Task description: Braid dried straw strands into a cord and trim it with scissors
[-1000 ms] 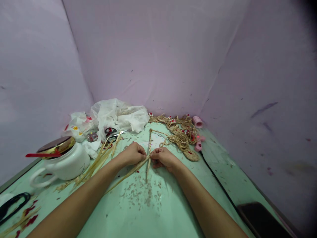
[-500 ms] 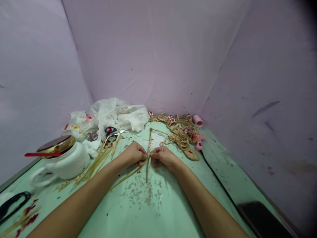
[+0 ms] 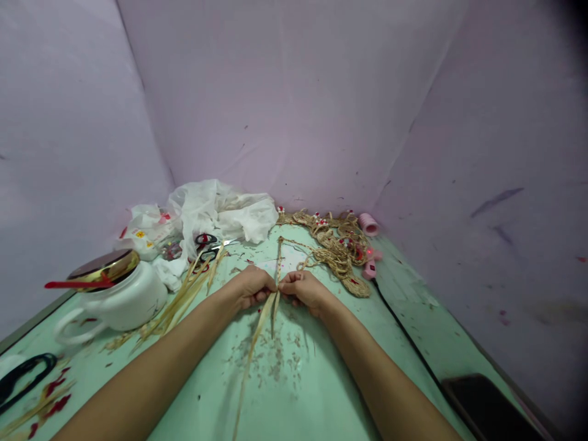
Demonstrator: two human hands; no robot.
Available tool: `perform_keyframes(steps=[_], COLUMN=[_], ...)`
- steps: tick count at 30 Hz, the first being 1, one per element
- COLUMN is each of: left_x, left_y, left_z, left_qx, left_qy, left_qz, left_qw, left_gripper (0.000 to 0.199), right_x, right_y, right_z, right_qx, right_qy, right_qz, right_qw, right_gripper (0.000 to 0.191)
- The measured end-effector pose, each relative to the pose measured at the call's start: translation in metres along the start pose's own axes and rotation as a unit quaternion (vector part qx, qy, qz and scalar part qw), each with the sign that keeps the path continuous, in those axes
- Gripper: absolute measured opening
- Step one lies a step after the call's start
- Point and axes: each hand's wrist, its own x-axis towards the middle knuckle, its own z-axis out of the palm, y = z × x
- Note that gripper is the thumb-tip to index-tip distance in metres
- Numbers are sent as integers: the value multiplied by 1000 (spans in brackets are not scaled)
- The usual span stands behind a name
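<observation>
A thin braided straw cord (image 3: 279, 260) runs toward me from a bend on the green table, and my two hands meet at its near end. My left hand (image 3: 255, 286) is closed, thumb and forefinger pinching the braid from the left. From the right, my right hand (image 3: 301, 289) pinches the same spot, its other fingers curled. Below the pinch hang loose straw strands (image 3: 252, 346), one long and one short. The far part of the cord leads right to a heap of coiled braid (image 3: 333, 257).
At left stand a white mug (image 3: 133, 300) with a gold-rimmed lid and red stick, straw strips (image 3: 184, 300), scissors (image 3: 209, 248) and white plastic bags (image 3: 220, 211). On the right are a pink corded tool (image 3: 369, 269), a pink spool (image 3: 368, 224) and a dark phone (image 3: 491, 407).
The long strand has swung from pointing left, beneath my left hand, to hanging down toward me. My hands stay nearly in place, the left fingers shifted slightly at the pinch.
</observation>
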Motion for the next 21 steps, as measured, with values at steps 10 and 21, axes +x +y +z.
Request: perform_keyframes(steps=[10, 21], left_x=[-4, -3], left_y=[-1, -6], left_z=[8, 7], left_qx=[7, -19], left_qy=[31, -32], left_qz=[34, 40], left_qw=[999, 998], left_gripper=[10, 14], right_x=[-2, 0], right_y=[-3, 2], right_z=[-3, -11], right_qx=[40, 78], right_qy=[12, -59], right_qz=[47, 39], right_qw=[998, 994], right_gripper=[8, 8])
